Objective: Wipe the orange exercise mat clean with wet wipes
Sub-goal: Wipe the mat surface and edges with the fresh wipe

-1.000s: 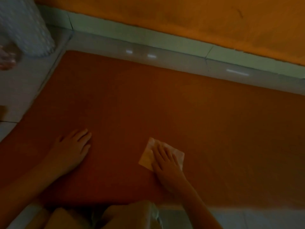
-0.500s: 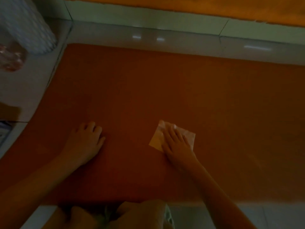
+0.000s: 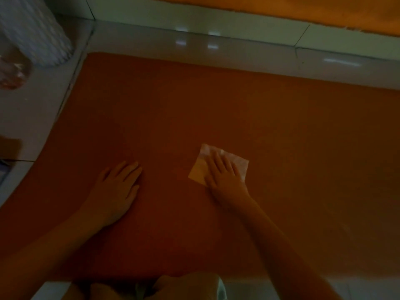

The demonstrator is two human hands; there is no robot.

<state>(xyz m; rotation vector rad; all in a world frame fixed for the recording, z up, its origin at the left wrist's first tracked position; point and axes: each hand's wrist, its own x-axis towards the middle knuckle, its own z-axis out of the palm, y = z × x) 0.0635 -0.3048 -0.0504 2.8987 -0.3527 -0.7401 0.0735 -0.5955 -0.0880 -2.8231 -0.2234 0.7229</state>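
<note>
Tiled floor point(image 3: 32, 118), dim light. Orange exercise mat point(image 3: 216, 105) fills mid-frame, long axis running left to right. Wet wipe point(image 3: 198, 172): flat on the mat at centre, under my right hand point(image 3: 225, 176), fingers straight and pressing, pointing toward the far edge. Left hand point(image 3: 116, 187): flat on the mat, left of the wipe, fingers straight. Open mat lies ahead and to the right.

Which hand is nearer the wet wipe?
Right. The right hand lies flat on top of the wet wipe, pressing it onto the orange mat. The left hand rests flat on the mat, off to the wipe's left and clear of it.
</note>
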